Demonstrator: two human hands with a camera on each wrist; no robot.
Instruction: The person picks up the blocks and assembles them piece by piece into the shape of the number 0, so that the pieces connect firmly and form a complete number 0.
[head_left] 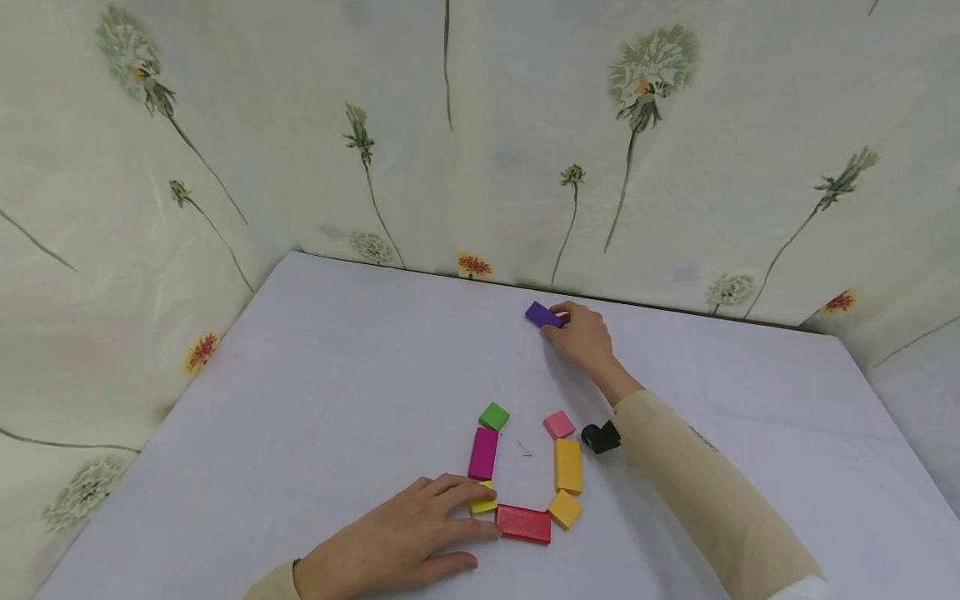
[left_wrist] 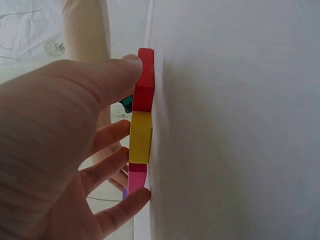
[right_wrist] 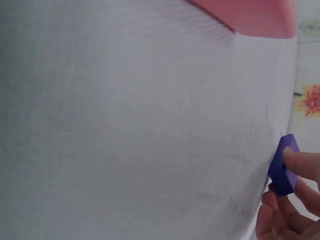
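My right hand (head_left: pixel 583 335) pinches a purple block (head_left: pixel 542 315) between thumb and fingers near the table's far edge. The same purple block (right_wrist: pixel 285 165) shows in the right wrist view, with the thumb on its face. Nearer, the fairly straight fingers of my left hand (head_left: pixel 408 533) touch a yellow block (head_left: pixel 480 505) and the left end of a red block (head_left: pixel 523 524). In the left wrist view the thumb lies against the red block (left_wrist: pixel 145 80), and the fingertips are beside the yellow block (left_wrist: pixel 141 137).
A magenta block (head_left: pixel 483 453) and a green block (head_left: pixel 494 416) continue the left side. An orange cube (head_left: pixel 565 509), a yellow-orange block (head_left: pixel 568 466) and a pink block (head_left: pixel 558 424) line the right. A black piece (head_left: pixel 600 437) lies beside the right sleeve. Floral cloth (head_left: pixel 510 150) hangs behind the table.
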